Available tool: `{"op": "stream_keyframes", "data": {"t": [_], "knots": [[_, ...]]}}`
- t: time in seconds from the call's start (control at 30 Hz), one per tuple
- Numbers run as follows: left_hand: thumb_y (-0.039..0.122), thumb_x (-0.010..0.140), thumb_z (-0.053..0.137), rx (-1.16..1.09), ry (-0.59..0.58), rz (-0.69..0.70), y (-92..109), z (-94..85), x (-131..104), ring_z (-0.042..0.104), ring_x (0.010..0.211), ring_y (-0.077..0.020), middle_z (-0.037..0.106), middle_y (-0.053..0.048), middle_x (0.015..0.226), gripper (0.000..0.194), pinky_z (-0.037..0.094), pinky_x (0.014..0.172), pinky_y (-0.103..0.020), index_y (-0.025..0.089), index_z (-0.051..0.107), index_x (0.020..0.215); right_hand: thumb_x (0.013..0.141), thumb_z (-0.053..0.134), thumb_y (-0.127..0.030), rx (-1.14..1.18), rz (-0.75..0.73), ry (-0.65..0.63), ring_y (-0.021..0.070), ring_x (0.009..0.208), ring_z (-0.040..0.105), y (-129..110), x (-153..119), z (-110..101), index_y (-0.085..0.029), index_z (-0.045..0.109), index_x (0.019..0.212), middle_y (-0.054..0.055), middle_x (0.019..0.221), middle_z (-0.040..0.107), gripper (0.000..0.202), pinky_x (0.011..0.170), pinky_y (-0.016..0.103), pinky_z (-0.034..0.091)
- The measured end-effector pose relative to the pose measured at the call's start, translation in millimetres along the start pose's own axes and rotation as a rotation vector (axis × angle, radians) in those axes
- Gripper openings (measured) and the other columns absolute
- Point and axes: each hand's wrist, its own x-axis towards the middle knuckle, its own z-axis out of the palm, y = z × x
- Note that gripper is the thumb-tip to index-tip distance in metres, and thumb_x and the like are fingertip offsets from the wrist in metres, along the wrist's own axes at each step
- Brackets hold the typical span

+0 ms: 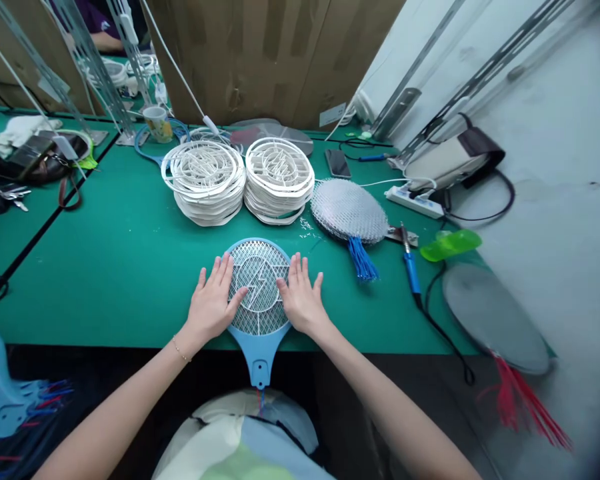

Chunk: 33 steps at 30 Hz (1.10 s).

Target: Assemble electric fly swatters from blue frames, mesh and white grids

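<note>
A blue mosquito swatter head (261,347) lies flat at the table's front edge, its neck sticking out over the edge toward me. Over its mesh sits a white grille with a lightning bolt, and red and blue wires trail from the neck. My left hand (213,299) rests on the left rim, fingers stretched out and thumb over the grille. My right hand (304,297) lies on the right rim in the same way, fingers apart. Behind it stand two stacks of white grilles (205,183). To the right is a pile of round metal meshes (350,210) with blue wires.
A blue soldering iron (410,267) lies at the right, near a green plastic piece (450,245) and a power strip (415,201). Grey mesh discs (495,317) with red wires overhang the right edge. More blue swatter heads (0,393) are at lower left. A cardboard box (275,60) stands behind.
</note>
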Motion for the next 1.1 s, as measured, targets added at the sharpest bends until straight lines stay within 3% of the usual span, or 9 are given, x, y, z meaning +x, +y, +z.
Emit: {"op": "stream_keyframes", "data": {"t": [0.3, 0.47, 0.6, 0.67, 0.77, 0.83, 0.93, 1.0, 1.1], "knots": [[0.070, 0.097, 0.033, -0.033, -0.087, 0.071, -14, -8.7, 50, 0.014, 0.154, -0.0319, 0.030, -0.007, 0.163, 0.082, 0.012, 0.124, -0.055, 0.019, 0.025, 0.160, 0.100, 0.011, -0.067, -0.019, -0.130, -0.160, 0.0281, 0.155, 0.007, 3, 57, -25, -0.008, 0.010, 0.161, 0.014, 0.164, 0.022, 0.085, 0.123, 0.058, 0.000], [0.067, 0.098, 0.033, -0.013, -0.109, 0.259, -10, -5.9, 78, 0.009, 0.155, -0.0269, 0.021, -0.005, 0.166, 0.081, 0.010, 0.126, -0.049, 0.019, 0.017, 0.161, 0.101, 0.009, -0.063, 0.006, -0.418, -0.085, 0.0245, 0.155, 0.005, -8, 85, -20, -0.014, 0.012, 0.162, 0.008, 0.166, 0.014, 0.078, 0.124, 0.053, 0.007], [0.072, 0.094, 0.037, -0.088, -0.219, 0.262, -13, -0.8, 88, 0.013, 0.155, -0.0251, 0.021, -0.004, 0.166, 0.085, 0.013, 0.125, -0.046, 0.020, 0.021, 0.161, 0.102, 0.016, -0.059, 0.081, -0.439, -0.188, 0.0261, 0.155, 0.010, -5, 95, -9, -0.016, 0.024, 0.160, 0.008, 0.166, 0.019, 0.073, 0.123, 0.055, 0.011], [0.068, 0.098, 0.031, -0.130, -0.194, 0.201, -16, -3.5, 81, 0.014, 0.155, -0.0250, 0.024, -0.007, 0.166, 0.079, 0.013, 0.125, -0.047, 0.019, 0.025, 0.159, 0.103, 0.018, -0.054, 0.210, -0.374, -0.101, 0.0253, 0.152, 0.022, -1, 87, -9, -0.018, 0.035, 0.156, 0.009, 0.162, 0.033, 0.067, 0.122, 0.052, 0.019], [0.061, 0.102, 0.026, -0.196, -0.064, -0.033, -18, -6.1, 59, 0.015, 0.154, -0.0287, 0.028, -0.014, 0.164, 0.072, 0.016, 0.123, -0.053, 0.014, 0.031, 0.156, 0.101, 0.027, -0.053, 0.388, -0.064, 0.215, 0.0290, 0.134, 0.047, 5, 61, -9, -0.018, 0.061, 0.134, 0.015, 0.139, 0.058, 0.059, 0.114, 0.050, 0.032], [0.057, 0.100, 0.037, -0.328, -0.005, -0.194, -14, -2.4, 43, 0.016, 0.154, -0.0317, 0.031, -0.016, 0.162, 0.070, 0.014, 0.123, -0.056, 0.012, 0.037, 0.153, 0.097, 0.037, -0.057, 0.440, 0.110, 0.327, 0.0327, 0.119, 0.054, 5, 41, -3, -0.016, 0.069, 0.118, 0.018, 0.121, 0.064, 0.056, 0.107, 0.053, 0.038], [0.050, 0.094, 0.054, -0.615, 0.070, -0.334, 0, 2.2, 30, 0.018, 0.153, -0.0348, 0.033, -0.019, 0.160, 0.065, 0.012, 0.123, -0.058, 0.011, 0.047, 0.145, 0.093, 0.040, -0.061, 0.508, 0.186, 0.357, 0.0339, 0.112, 0.055, 0, 21, 6, -0.013, 0.069, 0.111, 0.020, 0.114, 0.063, 0.059, 0.103, 0.054, 0.041], [0.049, 0.095, 0.052, -0.735, 0.128, -0.382, 12, -6.1, 25, 0.034, 0.147, -0.0354, 0.045, -0.021, 0.153, 0.059, 0.028, 0.119, -0.057, 0.012, 0.050, 0.141, 0.095, 0.035, -0.061, 0.569, 0.208, 0.387, 0.0305, 0.108, 0.058, -4, 14, 3, -0.013, 0.067, 0.111, 0.019, 0.112, 0.064, 0.060, 0.099, 0.048, 0.046], [0.052, 0.100, 0.042, -0.925, 0.179, -0.373, 29, -40.5, 12, 0.064, 0.121, -0.0309, 0.065, -0.017, 0.132, 0.058, 0.055, 0.096, -0.044, 0.015, 0.047, 0.145, 0.099, 0.036, -0.059, 0.792, 0.208, 0.415, 0.0215, 0.083, 0.060, -13, -5, -23, -0.016, 0.065, 0.114, 0.011, 0.098, 0.065, 0.055, 0.074, 0.035, 0.052]]}}
